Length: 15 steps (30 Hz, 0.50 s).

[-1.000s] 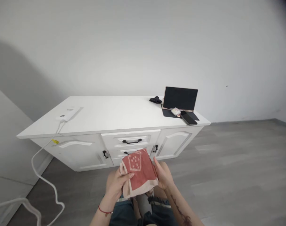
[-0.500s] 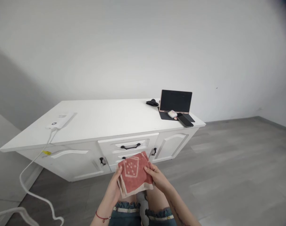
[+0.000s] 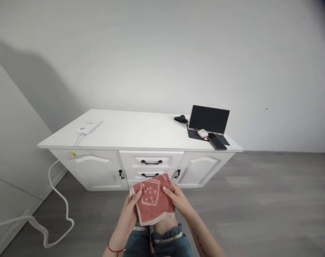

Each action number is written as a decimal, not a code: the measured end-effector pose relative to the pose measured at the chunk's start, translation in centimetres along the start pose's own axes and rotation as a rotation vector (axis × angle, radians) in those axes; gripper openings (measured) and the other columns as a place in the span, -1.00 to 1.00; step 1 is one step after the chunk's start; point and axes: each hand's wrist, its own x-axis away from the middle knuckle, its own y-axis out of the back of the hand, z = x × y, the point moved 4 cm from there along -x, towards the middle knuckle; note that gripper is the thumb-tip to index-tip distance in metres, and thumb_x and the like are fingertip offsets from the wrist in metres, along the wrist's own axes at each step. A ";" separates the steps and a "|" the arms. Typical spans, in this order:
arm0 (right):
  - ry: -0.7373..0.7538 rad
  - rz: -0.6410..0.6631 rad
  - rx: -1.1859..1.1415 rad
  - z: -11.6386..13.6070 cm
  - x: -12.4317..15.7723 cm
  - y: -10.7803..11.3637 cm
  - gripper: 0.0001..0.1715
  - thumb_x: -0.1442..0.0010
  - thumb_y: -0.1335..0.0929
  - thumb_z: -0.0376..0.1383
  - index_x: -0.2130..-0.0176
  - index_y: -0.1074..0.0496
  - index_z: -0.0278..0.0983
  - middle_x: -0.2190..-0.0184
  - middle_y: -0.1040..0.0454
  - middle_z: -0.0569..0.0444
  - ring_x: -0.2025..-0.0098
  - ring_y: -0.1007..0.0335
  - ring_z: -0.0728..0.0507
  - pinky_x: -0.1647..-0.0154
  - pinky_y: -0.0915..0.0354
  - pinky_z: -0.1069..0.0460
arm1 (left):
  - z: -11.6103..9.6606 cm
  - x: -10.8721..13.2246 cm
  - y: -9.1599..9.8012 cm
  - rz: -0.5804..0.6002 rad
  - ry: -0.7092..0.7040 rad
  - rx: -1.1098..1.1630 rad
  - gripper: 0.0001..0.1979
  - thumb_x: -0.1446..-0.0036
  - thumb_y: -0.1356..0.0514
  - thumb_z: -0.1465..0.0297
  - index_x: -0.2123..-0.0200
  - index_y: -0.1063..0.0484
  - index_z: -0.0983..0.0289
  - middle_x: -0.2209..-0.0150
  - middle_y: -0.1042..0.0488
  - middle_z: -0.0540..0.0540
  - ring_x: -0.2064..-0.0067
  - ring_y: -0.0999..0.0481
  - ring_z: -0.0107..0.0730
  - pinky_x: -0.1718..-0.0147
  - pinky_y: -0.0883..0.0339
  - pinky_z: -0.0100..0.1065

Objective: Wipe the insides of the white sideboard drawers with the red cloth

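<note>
A red towel [image 3: 162, 205] with a pale border and a pale square of dots is held up in front of my legs, beneath the cabinet's drawers. My left hand [image 3: 129, 210] grips its left side, thumb on top and the other fingers hidden behind the cloth. On the opposite side my right hand [image 3: 180, 201] pinches the towel in the same way, thumb lying on the red face. The lower edge hangs loose and slightly wavy between both hands.
Ahead stands a white cabinet [image 3: 135, 132]. On its top are a white power bank [image 3: 88, 126] with a long white cable [image 3: 67, 210], a black folded item [image 3: 181, 119], a tablet [image 3: 209, 119], a small white case [image 3: 202, 133] and a phone [image 3: 216, 141].
The view has shifted, so the cabinet and its items appear farther right. Both hands keep hold of the towel, whose left edge has spread slightly outward. My legs have moved.
</note>
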 end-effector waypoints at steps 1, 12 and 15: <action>0.008 0.005 0.003 0.3 0.2 -0.1 -0.54 -0.08 -0.46 0.07 0.21 -0.50 -0.23 0.32 -0.56 0.13 0.28 -0.43 -0.06 0.17 -0.28 0.05 | 0.0 0.3 -0.3 0.014 -0.011 0.004 -0.61 0.26 -0.51 0.22 0.31 -0.65 0.27 0.29 -0.70 0.12 0.28 -0.66 -0.22 0.25 -0.50 -0.33; 0.096 -0.036 -0.067 2.2 4.3 0.5 -0.53 -0.10 -0.45 0.06 0.11 -0.52 -0.17 0.20 -0.58 0.09 0.16 -0.45 -0.13 0.05 -0.32 -0.02 | 0.1 3.9 -2.1 -0.008 -0.073 -0.024 -0.64 0.33 -0.52 0.29 0.37 -0.64 0.28 0.38 -0.68 0.10 0.34 -0.65 -0.18 0.27 -0.51 -0.28; 0.123 -0.087 -0.033 3.0 5.0 0.4 -0.51 -0.07 -0.46 0.07 0.12 -0.49 -0.18 0.19 -0.57 0.05 0.13 -0.46 -0.17 0.06 -0.34 -0.03 | 0.3 4.2 -2.4 0.008 -0.070 -0.041 -0.64 0.30 -0.51 0.31 0.35 -0.64 0.29 0.37 -0.68 0.12 0.29 -0.66 -0.11 0.21 -0.51 -0.22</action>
